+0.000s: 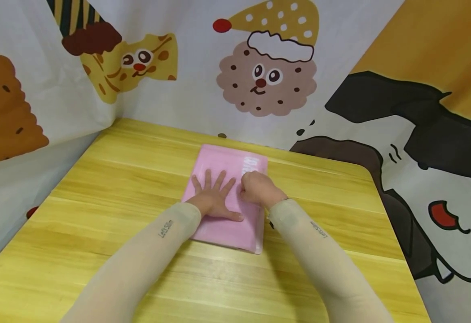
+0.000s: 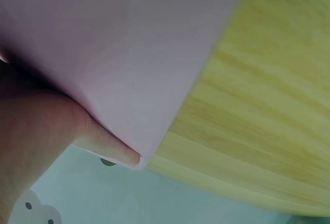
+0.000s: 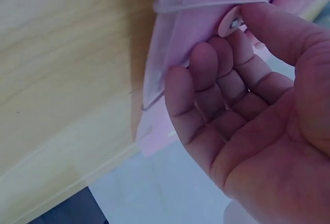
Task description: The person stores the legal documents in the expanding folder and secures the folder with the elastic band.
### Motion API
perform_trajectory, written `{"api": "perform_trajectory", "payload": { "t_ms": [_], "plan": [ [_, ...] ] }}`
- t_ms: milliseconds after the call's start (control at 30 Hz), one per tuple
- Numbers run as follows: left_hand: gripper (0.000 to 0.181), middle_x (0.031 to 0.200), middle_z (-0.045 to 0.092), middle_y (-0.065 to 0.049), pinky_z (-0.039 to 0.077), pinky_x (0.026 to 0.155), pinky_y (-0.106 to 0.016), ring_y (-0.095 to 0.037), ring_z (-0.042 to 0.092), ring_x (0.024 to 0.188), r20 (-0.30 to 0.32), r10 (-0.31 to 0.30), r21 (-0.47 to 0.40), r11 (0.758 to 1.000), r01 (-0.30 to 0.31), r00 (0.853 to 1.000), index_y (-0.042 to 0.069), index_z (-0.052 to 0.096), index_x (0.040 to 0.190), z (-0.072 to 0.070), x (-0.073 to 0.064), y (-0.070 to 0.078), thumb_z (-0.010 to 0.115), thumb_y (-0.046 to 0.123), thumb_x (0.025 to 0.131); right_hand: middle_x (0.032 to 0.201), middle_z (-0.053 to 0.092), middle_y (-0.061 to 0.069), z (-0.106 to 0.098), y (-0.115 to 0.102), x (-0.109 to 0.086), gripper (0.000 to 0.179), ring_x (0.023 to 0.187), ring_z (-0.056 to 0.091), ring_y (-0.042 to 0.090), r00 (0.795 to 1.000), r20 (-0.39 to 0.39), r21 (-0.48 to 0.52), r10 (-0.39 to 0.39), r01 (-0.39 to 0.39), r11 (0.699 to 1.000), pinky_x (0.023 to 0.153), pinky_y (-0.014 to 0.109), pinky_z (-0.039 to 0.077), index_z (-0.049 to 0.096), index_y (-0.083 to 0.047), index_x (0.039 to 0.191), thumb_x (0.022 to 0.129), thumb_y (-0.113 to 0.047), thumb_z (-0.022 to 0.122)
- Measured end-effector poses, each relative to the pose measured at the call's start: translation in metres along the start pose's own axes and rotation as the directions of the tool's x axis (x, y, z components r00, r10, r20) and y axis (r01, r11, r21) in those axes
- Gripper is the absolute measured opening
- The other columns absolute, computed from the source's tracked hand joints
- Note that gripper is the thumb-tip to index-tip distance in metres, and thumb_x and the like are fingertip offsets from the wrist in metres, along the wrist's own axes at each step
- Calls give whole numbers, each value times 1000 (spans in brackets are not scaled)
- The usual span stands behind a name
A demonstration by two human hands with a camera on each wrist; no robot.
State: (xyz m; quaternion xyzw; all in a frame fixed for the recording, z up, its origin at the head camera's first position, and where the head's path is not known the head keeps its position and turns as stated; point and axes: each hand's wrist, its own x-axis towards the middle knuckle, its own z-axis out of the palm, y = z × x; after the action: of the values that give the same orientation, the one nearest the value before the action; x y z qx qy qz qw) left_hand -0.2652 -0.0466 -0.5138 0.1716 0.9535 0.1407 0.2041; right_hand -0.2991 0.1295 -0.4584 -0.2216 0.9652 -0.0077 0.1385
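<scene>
A pink document folder [image 1: 227, 235] lies flat on the wooden table, with white lettering [image 1: 250, 165] near its upper right corner. My left hand [image 1: 215, 200] rests on it with the fingers spread and straight. In the left wrist view, that hand's thumb [image 2: 111, 144] lies along the folder by one corner. Over the folder's right side, my right hand [image 1: 258, 188] has its fingers curled. Seen from the right wrist, its thumb and forefinger pinch a thin white string [image 3: 211, 4] stretched across the folder's edge, beside a round pink button [image 3: 229, 21] with a metal centre.
The yellow wood-grain table [image 1: 138, 170] extends around the folder on all sides. Behind and beside it hangs a white cloth [image 1: 195, 54] printed with cartoon food faces. Pale sleeves [image 1: 138, 264] cover both forearms.
</scene>
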Motion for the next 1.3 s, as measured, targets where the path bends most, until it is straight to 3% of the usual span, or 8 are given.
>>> {"api": "perform_trajectory", "payload": {
  "t_ms": [200,600,933,1100,1300],
  "plan": [
    [139,180,-20,-7,-23,111,-85,-53,-28,158,-30,13,12,1000,-12,999,32,-2,174,3,1,-3,60,100,69,93,74,9,-3,-5,4,11,82,64,22,999,47,-9,11,-11,1000,84,39,60,76,-4,97,95,-15,75],
    [139,175,-32,-1,-27,109,-83,-51,-36,153,13,-17,15,1000,17,1000,39,-12,171,6,7,-7,61,100,69,111,74,10,-4,-3,4,12,105,66,26,992,130,119,6,-21,993,104,44,55,71,-8,110,98,-10,67],
    [140,174,-33,-1,-27,109,-84,-50,-37,153,9,-20,29,999,20,1000,39,-14,170,9,10,-8,58,102,67,110,74,9,-5,-7,5,13,104,66,25,984,179,60,19,-30,998,103,44,55,67,-10,112,101,-13,61],
    [138,175,-32,-2,-26,110,-83,-51,-36,153,10,-14,29,999,13,1000,38,-13,170,6,6,-6,60,99,71,118,74,13,-2,-14,8,31,114,69,30,978,198,-14,62,-60,998,109,47,55,65,-5,129,103,-20,57],
    [135,180,-20,-8,-22,114,-83,-54,-27,158,-14,17,8,1000,-17,1000,31,-2,174,-3,-7,0,63,94,75,126,73,20,1,-20,7,44,120,69,35,979,179,-92,98,-82,992,109,48,55,61,-1,141,105,-26,54]
  ]
}}
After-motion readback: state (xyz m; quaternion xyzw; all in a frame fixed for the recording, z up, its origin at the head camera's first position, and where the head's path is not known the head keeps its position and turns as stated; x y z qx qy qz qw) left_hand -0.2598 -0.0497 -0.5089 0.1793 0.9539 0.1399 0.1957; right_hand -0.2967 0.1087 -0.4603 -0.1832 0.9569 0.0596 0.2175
